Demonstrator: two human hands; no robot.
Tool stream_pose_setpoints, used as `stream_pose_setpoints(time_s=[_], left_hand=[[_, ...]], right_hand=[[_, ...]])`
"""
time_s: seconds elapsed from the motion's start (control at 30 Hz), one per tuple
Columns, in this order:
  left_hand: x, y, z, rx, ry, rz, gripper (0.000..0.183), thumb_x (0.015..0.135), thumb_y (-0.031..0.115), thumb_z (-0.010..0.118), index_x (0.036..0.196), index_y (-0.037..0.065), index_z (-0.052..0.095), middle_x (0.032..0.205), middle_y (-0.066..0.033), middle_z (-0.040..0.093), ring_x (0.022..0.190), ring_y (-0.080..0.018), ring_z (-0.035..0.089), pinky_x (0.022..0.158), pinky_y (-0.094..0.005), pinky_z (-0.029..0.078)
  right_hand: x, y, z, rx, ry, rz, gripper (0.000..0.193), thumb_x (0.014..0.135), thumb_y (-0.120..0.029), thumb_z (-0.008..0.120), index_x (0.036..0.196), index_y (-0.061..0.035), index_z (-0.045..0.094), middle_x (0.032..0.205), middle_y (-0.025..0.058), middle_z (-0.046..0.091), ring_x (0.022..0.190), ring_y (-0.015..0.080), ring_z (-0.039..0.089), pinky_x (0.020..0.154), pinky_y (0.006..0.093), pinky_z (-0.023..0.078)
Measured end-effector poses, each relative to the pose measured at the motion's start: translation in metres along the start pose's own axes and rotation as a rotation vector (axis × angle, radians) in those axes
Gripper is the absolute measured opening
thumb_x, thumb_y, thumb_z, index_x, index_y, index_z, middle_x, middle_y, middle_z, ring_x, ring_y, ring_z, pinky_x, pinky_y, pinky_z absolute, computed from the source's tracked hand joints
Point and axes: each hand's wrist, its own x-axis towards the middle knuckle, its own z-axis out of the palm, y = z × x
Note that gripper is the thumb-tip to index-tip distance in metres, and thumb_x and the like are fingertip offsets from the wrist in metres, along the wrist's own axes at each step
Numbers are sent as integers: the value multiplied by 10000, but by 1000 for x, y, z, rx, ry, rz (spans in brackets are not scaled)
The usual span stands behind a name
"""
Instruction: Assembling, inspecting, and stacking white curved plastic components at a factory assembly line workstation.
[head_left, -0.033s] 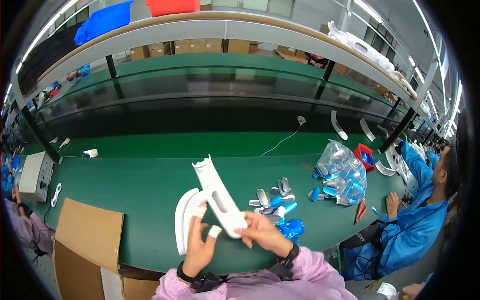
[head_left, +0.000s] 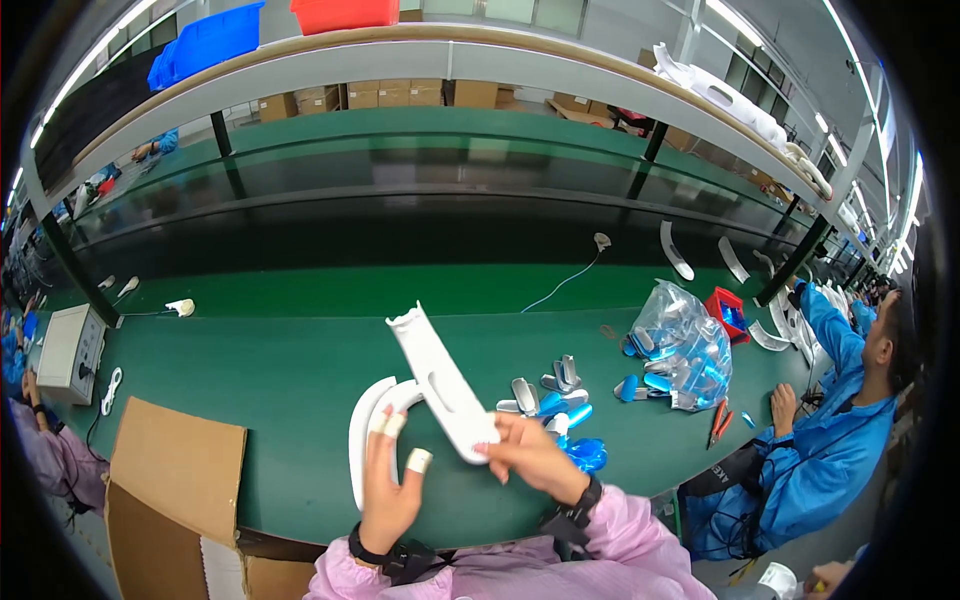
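My right hand (head_left: 535,458) grips the near end of a long flat white plastic part (head_left: 437,378), which rises tilted up and to the left above the green table (head_left: 270,360). My left hand (head_left: 388,482), with taped fingertips, rests with its fingers spread on a curved white plastic piece (head_left: 360,425) lying on the table just left of the long part. Small blue and silver parts (head_left: 556,397) lie scattered to the right of my hands.
A clear bag of blue parts (head_left: 680,345) and a red bin (head_left: 724,308) sit at right. A person in blue (head_left: 835,440) works there. A cardboard box (head_left: 165,490) stands at lower left, a white device (head_left: 68,350) at far left.
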Motion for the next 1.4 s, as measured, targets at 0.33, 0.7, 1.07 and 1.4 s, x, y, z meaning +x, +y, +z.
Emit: stream_pose_setpoints(time_s=[0.33,0.7,1.07,1.4], left_hand=[[-13,-35,-18,295,97,-95,551,884,151,569,1323,-98,345,1219,-286,469,1093,-442,495,907,-429,423],[-14,-1,10,441,168,-3,519,860,137,556,1294,-79,370,1334,-288,341,1183,-470,396,965,-494,363],[-7,23,23,133,0,99,387,785,91,680,1144,-17,584,1133,-155,597,1095,-336,535,940,-397,418],[-14,41,38,28,-129,181,612,768,19,672,1330,-40,436,1172,-204,563,1021,-352,596,861,-365,495]], right_hand=[[69,-25,-65,-578,597,-572,434,830,-147,689,1191,38,534,1210,155,566,1100,260,574,806,328,531],[35,-11,-70,-1458,601,-150,304,662,-247,785,825,-31,646,799,130,602,788,323,601,700,417,478],[33,-14,-71,-1216,574,-270,228,707,-187,749,819,-4,671,757,158,663,693,336,632,625,401,483],[-27,-6,37,-875,426,-570,145,738,-71,761,731,34,662,630,105,624,518,147,599,463,263,428]])
